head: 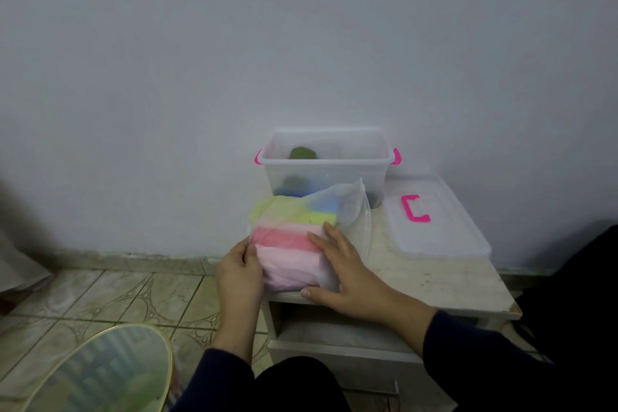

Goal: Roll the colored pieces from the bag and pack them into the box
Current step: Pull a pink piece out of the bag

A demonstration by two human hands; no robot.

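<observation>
A translucent bag [354, 207] lies on the small white table [451, 281], stuffed with folded colored pieces: yellow-green [284, 212], blue [326, 206], red-pink [284, 239] and pale pink [289, 269]. My left hand [239, 273] grips the bag's left edge with curled fingers. On the bag's right side rests my right hand [347, 273], fingers straight, thumb along the front edge. Behind the bag stands a clear plastic box [326, 160] with pink clips; a green rolled piece [302, 154] and something blue lie inside.
The box's clear lid [438, 221] with a pink handle lies flat on the table to the right. A round mirror [100, 371] with a gold rim sits low at the left over the tiled floor. The wall is close behind the box.
</observation>
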